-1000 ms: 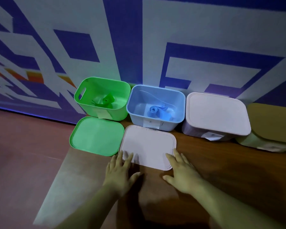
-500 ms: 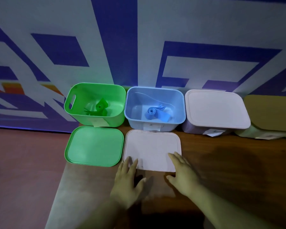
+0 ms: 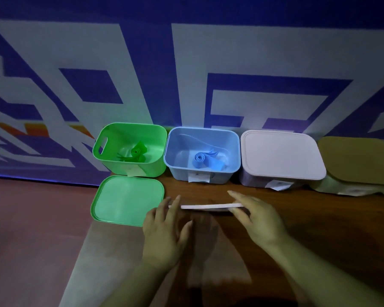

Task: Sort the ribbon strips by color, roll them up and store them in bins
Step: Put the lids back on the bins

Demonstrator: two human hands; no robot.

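Fingers, left hand and right hand: near-straight, pinching white lid at its ends, just before blue bin; blue ribbon roll inside. Risk: shallow pinch slips, lid drops.

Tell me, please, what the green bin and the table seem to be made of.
Green bin: probably moulded plastic, smooth, slightly glossy; rounded corners, a cut-out handle, one even colour. Table: wood or wood-look laminate, matte brown with faint grain streaks; dim light leaves it open.
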